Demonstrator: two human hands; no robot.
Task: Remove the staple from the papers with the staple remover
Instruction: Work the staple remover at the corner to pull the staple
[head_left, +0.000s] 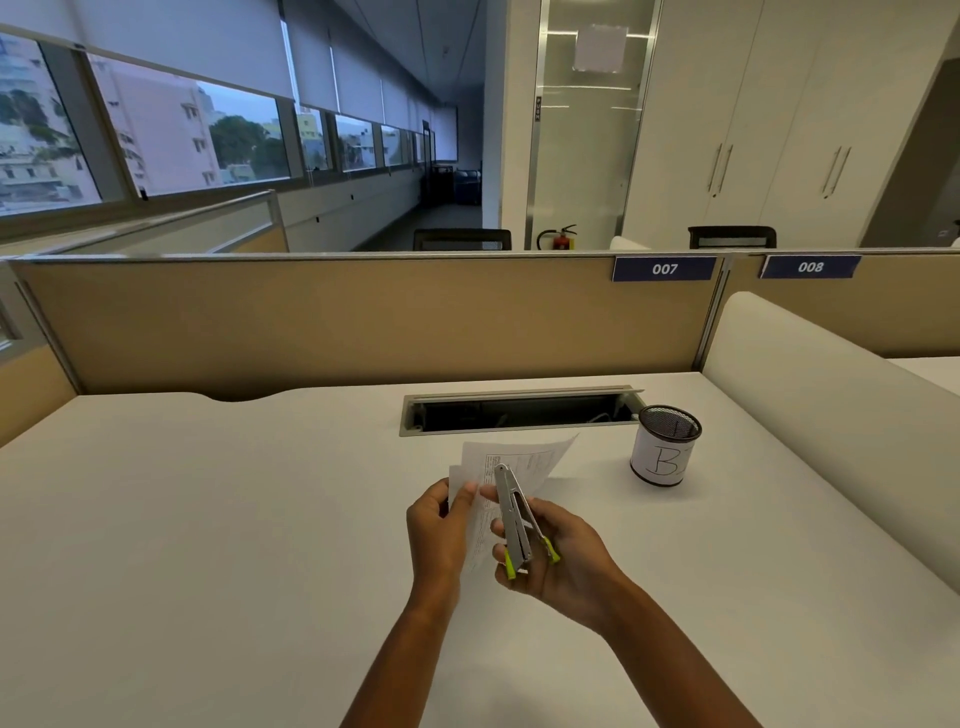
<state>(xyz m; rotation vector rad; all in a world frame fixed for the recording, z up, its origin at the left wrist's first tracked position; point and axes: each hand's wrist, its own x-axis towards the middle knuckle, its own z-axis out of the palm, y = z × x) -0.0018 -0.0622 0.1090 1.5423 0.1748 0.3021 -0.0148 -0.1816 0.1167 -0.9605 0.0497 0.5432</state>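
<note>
My left hand (439, 525) pinches the left edge of a few printed white papers (524, 460), holding them lifted and tilted above the white desk (208, 519). My right hand (558, 558) grips a silver staple remover (514, 514) with lime-green handle tips. Its narrow metal nose points up and away and lies against the papers near their upper left part. The remover's handles are spread apart in my palm. The staple itself is too small to make out.
A black mesh pen cup (664, 447) with a white label marked "B" stands to the right of the papers. Behind them an open cable tray (519, 413) is recessed in the desk. A tan partition (363, 317) closes the back, and a white divider (810, 395) the right.
</note>
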